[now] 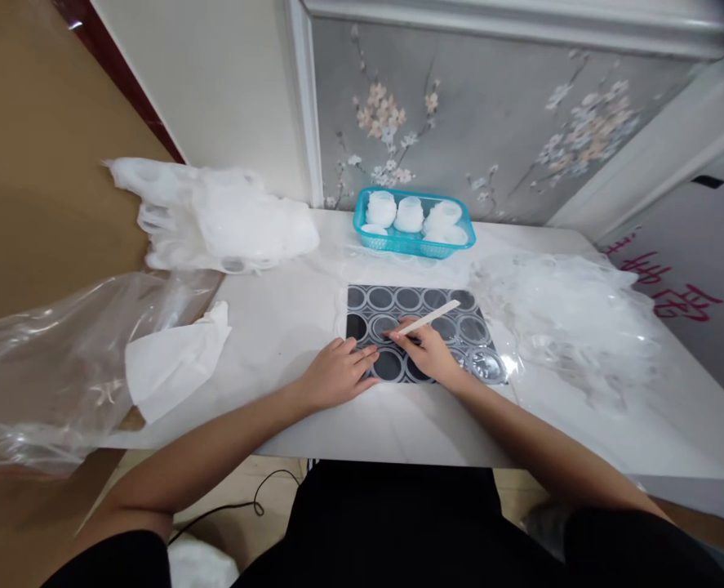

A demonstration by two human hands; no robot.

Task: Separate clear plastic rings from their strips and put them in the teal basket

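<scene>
A dark sheet (411,300) printed with rows of light rings lies on the white table, and clear plastic seems to cover part of it. My left hand (337,371) rests flat on the sheet's left edge with its fingers stretched out. Over the middle of the sheet, my right hand (428,353) is closed round a flat, pale stick (438,314). The stick slants up and to the right, and its lower end is hidden by my fingers. Whatever lies right under the fingertips is too small to make out.
Behind the sheet stands a blue plastic basket (360,222) with stacks of white round pieces. White plastic sheets with round holes lie heaped (227,216) at left; a clear heap (582,314) lies at right. A white paper (175,367) and clear film (49,367) lie at far left.
</scene>
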